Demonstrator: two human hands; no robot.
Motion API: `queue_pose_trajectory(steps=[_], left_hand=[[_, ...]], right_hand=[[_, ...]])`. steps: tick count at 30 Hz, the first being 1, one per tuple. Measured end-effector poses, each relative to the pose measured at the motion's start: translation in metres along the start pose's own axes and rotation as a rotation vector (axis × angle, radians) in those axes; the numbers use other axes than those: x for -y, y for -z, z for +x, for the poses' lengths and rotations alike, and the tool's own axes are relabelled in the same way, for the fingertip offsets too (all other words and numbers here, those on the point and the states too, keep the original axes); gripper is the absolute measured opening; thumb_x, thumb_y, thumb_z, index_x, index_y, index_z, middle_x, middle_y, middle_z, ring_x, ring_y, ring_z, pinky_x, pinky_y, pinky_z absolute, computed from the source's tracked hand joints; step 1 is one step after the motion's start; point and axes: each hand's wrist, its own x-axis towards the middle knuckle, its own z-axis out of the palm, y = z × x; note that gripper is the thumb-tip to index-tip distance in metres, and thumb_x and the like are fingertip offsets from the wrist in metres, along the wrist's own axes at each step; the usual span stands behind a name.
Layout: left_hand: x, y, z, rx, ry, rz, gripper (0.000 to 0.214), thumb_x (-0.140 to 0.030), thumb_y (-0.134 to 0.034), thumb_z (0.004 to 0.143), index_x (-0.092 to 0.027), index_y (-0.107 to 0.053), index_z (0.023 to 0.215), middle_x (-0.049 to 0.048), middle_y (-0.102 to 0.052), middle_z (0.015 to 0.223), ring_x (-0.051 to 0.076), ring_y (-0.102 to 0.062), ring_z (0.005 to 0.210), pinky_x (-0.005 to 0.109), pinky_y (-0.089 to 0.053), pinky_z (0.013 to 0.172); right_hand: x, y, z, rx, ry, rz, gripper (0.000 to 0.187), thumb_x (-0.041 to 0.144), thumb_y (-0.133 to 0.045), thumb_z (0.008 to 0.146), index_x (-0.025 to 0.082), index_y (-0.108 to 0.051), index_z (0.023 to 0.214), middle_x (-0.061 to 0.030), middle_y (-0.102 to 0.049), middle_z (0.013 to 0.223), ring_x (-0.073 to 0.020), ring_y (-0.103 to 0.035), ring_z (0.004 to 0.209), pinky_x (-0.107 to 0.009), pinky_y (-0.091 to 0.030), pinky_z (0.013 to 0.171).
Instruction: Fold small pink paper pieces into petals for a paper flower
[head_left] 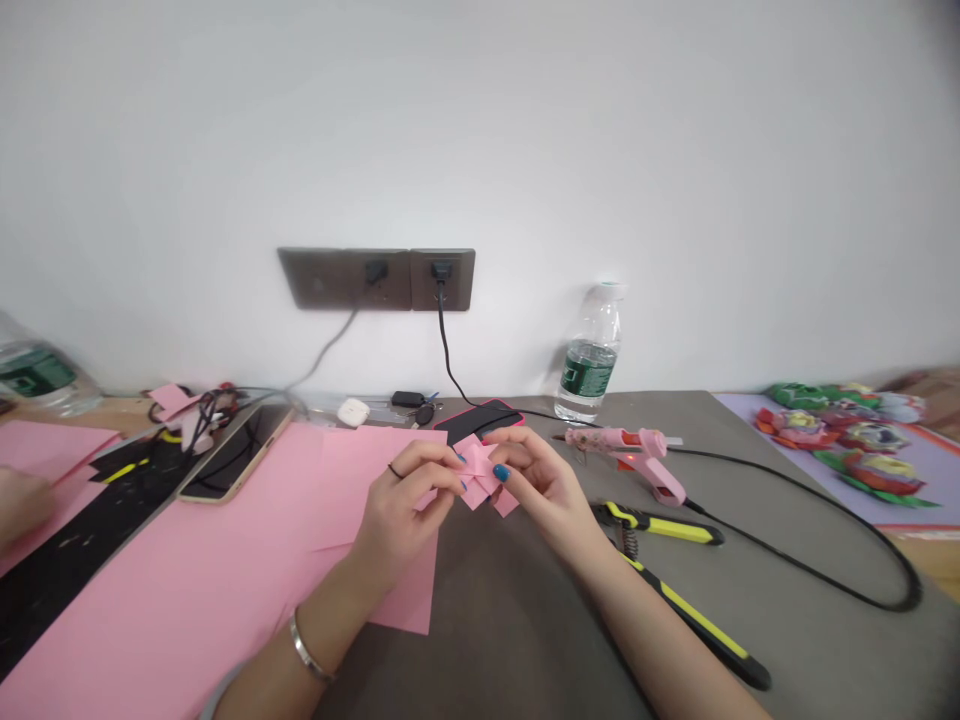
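A small folded pink paper piece (480, 478) is held above the grey table (525, 620), pinched from both sides. My left hand (409, 500) grips its left part with fingers closed; a thin ring sits on one finger and a silver bangle on the wrist. My right hand (536, 478) pinches the right part with thumb and fingers, its nails painted blue. Under my left hand lies a large pink paper sheet (225, 580).
A pink glue gun (634, 455) with a black cable (825, 575) lies to the right, with yellow-black pliers (679, 570) nearer. A water bottle (592, 355), phone (236, 455), dark phone (480, 418), wall sockets (379, 278) and paper flowers (847, 435) are around. Another person's hand (19, 505) shows at far left.
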Motion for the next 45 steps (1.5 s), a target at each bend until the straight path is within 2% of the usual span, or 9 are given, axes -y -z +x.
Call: queue_pose_trajectory(steps=[9, 15, 21, 24, 27, 31, 35, 42, 45], left_hand=[[0.003, 0.001, 0.000, 0.041, -0.046, -0.020, 0.009, -0.011, -0.064, 0.084, -0.020, -0.063, 0.083, 0.0067, -0.068, 0.100, 0.017, -0.068, 0.093, 0.029, -0.058, 0.077], [0.008, 0.002, -0.001, 0.053, -0.074, -0.004, 0.005, -0.016, -0.065, 0.085, -0.021, -0.067, 0.084, 0.0069, -0.068, 0.103, 0.018, -0.069, 0.091, 0.032, -0.058, 0.082], [0.014, 0.004, -0.004, 0.160, -0.091, -0.025, 0.013, -0.012, -0.060, 0.088, -0.022, -0.068, 0.089, 0.0073, -0.061, 0.112, 0.011, -0.068, 0.078, 0.025, -0.059, 0.072], [0.014, 0.004, -0.001, 0.143, -0.079, -0.059, 0.013, -0.010, -0.064, 0.085, -0.022, -0.069, 0.087, 0.0072, -0.060, 0.111, 0.016, -0.067, 0.093, 0.029, -0.058, 0.080], [0.011, 0.002, 0.000, 0.127, 0.061, -0.181, 0.012, -0.011, -0.066, 0.083, -0.022, -0.070, 0.082, 0.0074, -0.059, 0.112, 0.020, -0.063, 0.104, 0.035, -0.058, 0.085], [0.008, -0.005, -0.002, 0.150, 0.425, -0.481, 0.010, -0.014, -0.064, 0.081, -0.021, -0.063, 0.088, 0.0063, -0.057, 0.109, 0.018, -0.063, 0.096, 0.027, -0.060, 0.069], [0.006, -0.009, -0.003, 0.155, 0.688, -0.712, 0.039, -0.017, -0.065, 0.078, -0.025, -0.050, 0.113, 0.0010, -0.058, 0.093, 0.016, -0.063, 0.086, 0.023, -0.058, 0.062], [0.004, -0.009, 0.002, 0.300, 0.872, -0.745, 0.021, -0.022, -0.067, 0.079, -0.016, -0.060, 0.097, 0.0023, -0.059, 0.090, 0.012, -0.059, 0.078, 0.019, -0.051, 0.061], [0.003, -0.010, 0.004, 0.312, 0.925, -0.762, 0.024, -0.030, -0.069, 0.080, -0.014, -0.063, 0.097, 0.0018, -0.059, 0.084, 0.010, -0.056, 0.070, 0.020, -0.049, 0.059]], right_hand=[[-0.006, 0.004, 0.003, 0.049, -0.097, 0.079, 0.037, 0.040, -0.070, 0.082, 0.020, -0.060, 0.112, -0.0016, -0.063, 0.079, -0.0128, -0.061, 0.062, -0.024, -0.048, 0.053], [-0.007, 0.005, 0.003, 0.058, -0.129, 0.045, 0.028, 0.044, -0.069, 0.082, 0.018, -0.063, 0.092, -0.0008, -0.063, 0.075, -0.0118, -0.057, 0.059, -0.023, -0.046, 0.052], [-0.007, 0.005, 0.004, 0.070, -0.150, 0.035, 0.031, 0.047, -0.068, 0.081, 0.017, -0.063, 0.088, 0.0000, -0.060, 0.070, -0.0103, -0.053, 0.055, -0.022, -0.045, 0.050], [-0.006, 0.003, 0.004, 0.074, -0.149, 0.030, 0.032, 0.048, -0.068, 0.081, 0.017, -0.063, 0.088, 0.0003, -0.060, 0.069, -0.0100, -0.053, 0.054, -0.022, -0.043, 0.049], [-0.003, 0.002, 0.004, 0.086, -0.137, 0.016, 0.030, 0.047, -0.067, 0.082, 0.017, -0.063, 0.087, 0.0009, -0.059, 0.067, -0.0094, -0.052, 0.054, -0.022, -0.043, 0.049], [-0.001, 0.001, 0.003, 0.077, -0.113, -0.023, 0.028, 0.045, -0.067, 0.083, 0.017, -0.063, 0.085, 0.0008, -0.058, 0.067, -0.0103, -0.053, 0.056, -0.022, -0.043, 0.050], [-0.003, 0.000, 0.003, 0.074, -0.103, -0.052, 0.026, 0.043, -0.065, 0.085, 0.017, -0.064, 0.087, 0.0001, -0.059, 0.070, -0.0108, -0.053, 0.059, -0.022, -0.043, 0.052], [-0.011, -0.003, 0.000, 0.021, -0.077, -0.093, 0.024, 0.040, -0.065, 0.085, 0.018, -0.064, 0.093, -0.0011, -0.062, 0.073, -0.0125, -0.057, 0.063, -0.023, -0.044, 0.054], [-0.014, -0.003, 0.000, -0.002, -0.044, -0.078, 0.025, 0.039, -0.067, 0.084, 0.019, -0.063, 0.099, -0.0037, -0.066, 0.083, -0.0150, -0.062, 0.072, -0.026, -0.048, 0.061]])
